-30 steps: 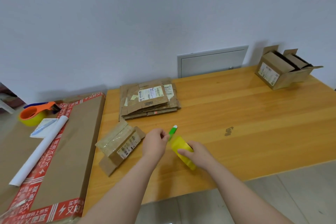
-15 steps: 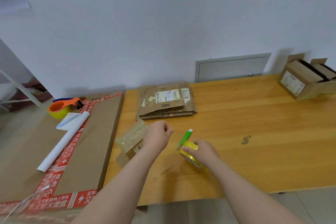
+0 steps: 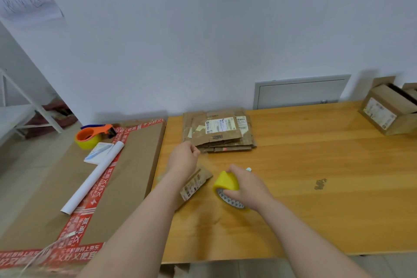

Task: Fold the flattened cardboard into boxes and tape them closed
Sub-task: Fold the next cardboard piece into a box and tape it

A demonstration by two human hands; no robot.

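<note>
A stack of flattened cardboard with a white label lies at the back of the wooden table. My left hand reaches to the stack's front left corner with curled fingers; whether they pinch anything is hidden. A small folded, taped box lies under my left wrist. My right hand grips a yellow tape roll just right of that box. The pale tip of a green cutter peeks out behind the right hand.
A large flat carton edged with red printed tape lies left of the table. On it rest an orange tape dispenser, a white paper tube and a booklet. An open box stands at the far right.
My left hand has moved away from the tape roll, over the small box, to the cardboard stack. My right hand has turned the roll, and the green cutter is now mostly hidden.
</note>
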